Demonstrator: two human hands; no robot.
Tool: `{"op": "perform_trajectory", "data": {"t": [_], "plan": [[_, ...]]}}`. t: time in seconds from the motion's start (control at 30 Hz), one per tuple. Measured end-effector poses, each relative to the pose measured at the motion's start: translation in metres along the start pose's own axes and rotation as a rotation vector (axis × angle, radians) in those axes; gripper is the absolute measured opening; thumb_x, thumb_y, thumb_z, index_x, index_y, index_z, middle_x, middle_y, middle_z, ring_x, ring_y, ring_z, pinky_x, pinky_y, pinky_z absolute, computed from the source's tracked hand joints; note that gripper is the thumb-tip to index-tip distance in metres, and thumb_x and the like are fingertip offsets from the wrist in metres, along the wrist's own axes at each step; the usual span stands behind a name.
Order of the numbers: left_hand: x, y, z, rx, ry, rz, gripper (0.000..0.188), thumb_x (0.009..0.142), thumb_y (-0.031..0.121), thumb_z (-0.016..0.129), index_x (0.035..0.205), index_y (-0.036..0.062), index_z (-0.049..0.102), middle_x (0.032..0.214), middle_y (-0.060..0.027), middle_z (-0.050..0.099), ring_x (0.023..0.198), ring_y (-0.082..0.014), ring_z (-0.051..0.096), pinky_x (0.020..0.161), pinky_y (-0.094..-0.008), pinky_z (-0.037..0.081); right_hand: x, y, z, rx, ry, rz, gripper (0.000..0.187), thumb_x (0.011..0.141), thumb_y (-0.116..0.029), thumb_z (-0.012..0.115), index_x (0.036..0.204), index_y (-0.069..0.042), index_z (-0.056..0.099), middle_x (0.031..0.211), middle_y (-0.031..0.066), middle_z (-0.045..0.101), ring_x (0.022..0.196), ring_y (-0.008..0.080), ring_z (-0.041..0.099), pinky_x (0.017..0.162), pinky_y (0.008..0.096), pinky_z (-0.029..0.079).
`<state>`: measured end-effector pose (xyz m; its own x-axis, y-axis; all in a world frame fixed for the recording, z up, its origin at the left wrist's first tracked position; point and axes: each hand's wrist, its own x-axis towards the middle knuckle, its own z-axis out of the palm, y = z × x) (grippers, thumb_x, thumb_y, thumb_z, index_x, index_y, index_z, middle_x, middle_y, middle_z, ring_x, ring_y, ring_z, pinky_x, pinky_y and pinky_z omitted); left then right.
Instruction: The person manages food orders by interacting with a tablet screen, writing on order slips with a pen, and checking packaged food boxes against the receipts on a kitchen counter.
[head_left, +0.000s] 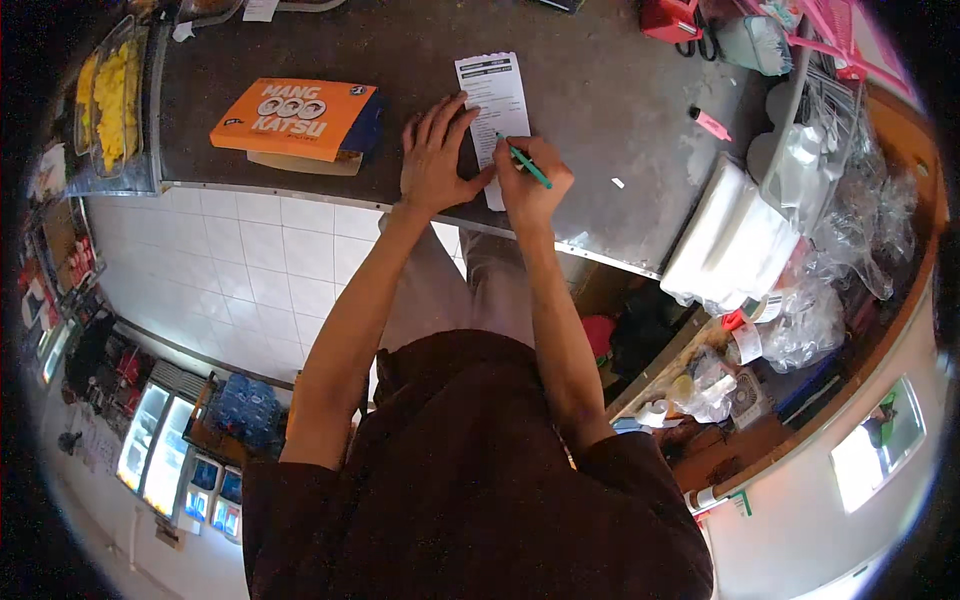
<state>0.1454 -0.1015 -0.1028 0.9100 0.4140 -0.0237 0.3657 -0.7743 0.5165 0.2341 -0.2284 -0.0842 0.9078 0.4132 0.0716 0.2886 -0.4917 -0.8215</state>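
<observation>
At the front edge of the dark counter (400, 50), both hands work over a printed paper slip (496, 100), which lies flat with its long axis running away from the body. The left hand (437, 155) is placed palm down, unclenched, with fingers extended forward and slightly separated; the index finger meets the slip's left margin, and the thumb points right, toward the other hand. The left forearm (355, 320) rises diagonally inward from the lower left. The right hand (537, 188) is closed in a writing grip on a green pen (532, 169), its fingers curled, the pen's front end directed forward and left over the slip. Contact between tip and paper cannot be confirmed. The right forearm (562, 320) extends forward, inclined slightly left. The hands are side by side; whether the left thumb touches the right hand cannot be determined. An orange box (295, 118) stands left of the left hand.
</observation>
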Motion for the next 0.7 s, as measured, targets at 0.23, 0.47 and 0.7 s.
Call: {"op": "perform_trajectory", "data": {"t": [0.23, 0.47, 0.7], "plan": [[-0.001, -0.005, 0.004, 0.038, -0.021, 0.0, 0.089, 0.065, 0.042, 0.079, 0.142, 0.017, 0.042, 0.152, -0.003, 0.036, 0.139, -0.0263, 0.034, 0.114, -0.0548, 0.021, -0.003, -0.001, 0.021, -0.005, 0.06, -0.101, 0.01, 0.072, -0.008, 0.078, 0.077, -0.007, 0.07, 0.075, 0.0097, 0.069, 0.065, 0.0246, 0.066, 0.06, 0.0346, 0.052], [-0.002, -0.003, 0.001, -0.015, -0.006, -0.016, 0.096, 0.063, 0.042, 0.08, 0.144, 0.0099, 0.039, 0.153, -0.0029, 0.034, 0.142, -0.0249, 0.03, 0.114, -0.0529, 0.021, 0.003, -0.001, 0.021, -0.087, 0.078, -0.055, 0.011, 0.071, -0.011, 0.078, 0.078, -0.008, 0.07, 0.075, 0.0095, 0.068, 0.067, 0.029, 0.065, 0.063, 0.038, 0.052], [0.0, -0.004, -0.001, -0.012, -0.053, -0.014, 0.103, 0.06, 0.042, 0.082, 0.145, 0.0098, 0.037, 0.152, -0.0035, 0.033, 0.142, -0.0246, 0.03, 0.116, -0.0508, 0.02, 0.004, -0.002, 0.022, -0.063, 0.082, -0.013, 0.015, 0.072, -0.018, 0.079, 0.079, -0.009, 0.068, 0.074, 0.0105, 0.066, 0.065, 0.0317, 0.064, 0.063, 0.0409, 0.052]]}}
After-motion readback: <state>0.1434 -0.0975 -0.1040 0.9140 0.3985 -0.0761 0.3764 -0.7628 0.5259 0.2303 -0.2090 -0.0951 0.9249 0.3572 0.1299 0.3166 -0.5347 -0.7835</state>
